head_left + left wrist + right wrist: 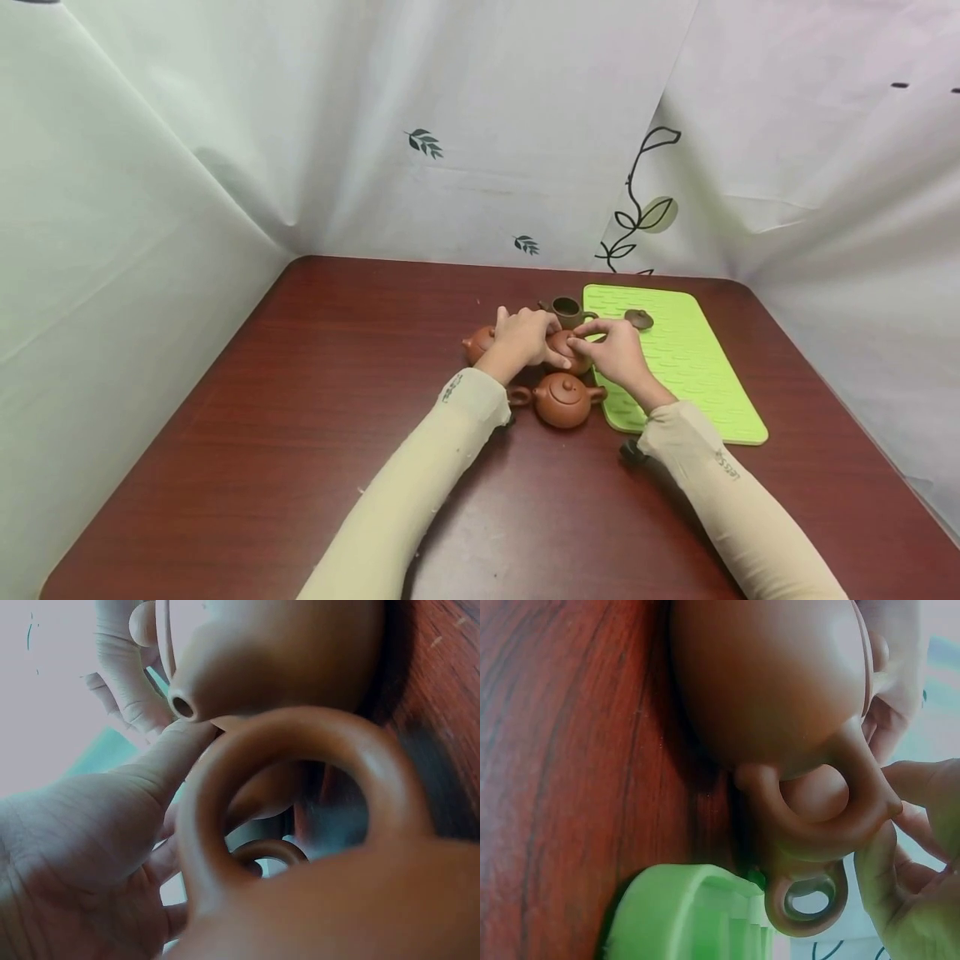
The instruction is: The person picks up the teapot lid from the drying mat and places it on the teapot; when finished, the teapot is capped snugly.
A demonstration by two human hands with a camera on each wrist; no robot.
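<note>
A reddish-brown clay teapot [579,364] stands between the two hands in the middle of the cluster. My left hand [522,337] curls round its left side, thumb toward the front. From the right, my right hand [618,357] pinches the teapot lid [558,340] at its knob with thumb and forefinger. Just in front sits another lidded clay teapot [562,408], its spout facing left. Its looped handle [866,780] partly covers the right fingers in the right wrist view. The left wrist view has a large clay handle [307,724] close to the left thumb; its pot is mostly hidden in the head view.
Behind the hands stands a dark brown lidless pot [566,312]. A dark lid [638,319] lies on the green ridged mat [690,367] at right. Another clay teapot [478,343] sits left of the left hand. White curtains [450,192] border the dark red table [337,400].
</note>
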